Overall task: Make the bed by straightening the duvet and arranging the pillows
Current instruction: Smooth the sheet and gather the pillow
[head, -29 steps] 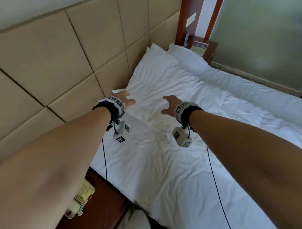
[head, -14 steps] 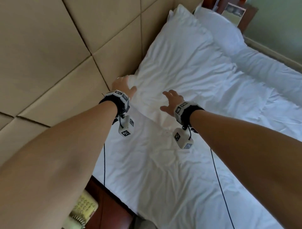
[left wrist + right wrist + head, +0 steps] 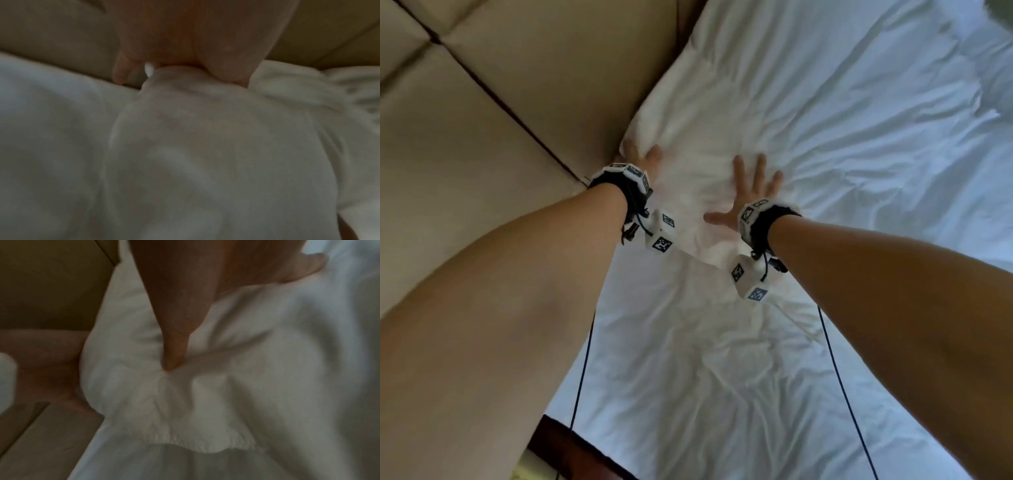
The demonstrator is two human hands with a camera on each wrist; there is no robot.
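While the white pillow (image 3: 722, 113) lies against the padded beige headboard (image 3: 534, 85), a person leans over the bed with both bare arms stretched toward its near corner. The left hand (image 3: 643, 159) is at that corner, right beside the headboard; the left wrist view shows its fingers (image 3: 232, 65) curled down onto a bunched fold of the pillow's fabric, grasping it. The right hand (image 3: 751, 192) lies on the pillow a little farther from the headboard, fingers straight and spread, palm flat on the cloth; the right wrist view shows the thumb (image 3: 174, 353) pressing a dent into the fabric, with the pillowcase's gathered hem (image 3: 201, 444) just below it. The rumpled white duvet (image 3: 722, 377) covers the bed beyond the pillow's near edge, away from the headboard, its surface full of creases. Both wrists carry black bands with white marker cubes, and thin dark cables hang from them across the duvet. A dark wooden nightstand edge (image 3: 571, 445) shows beside the bed, below the headboard.
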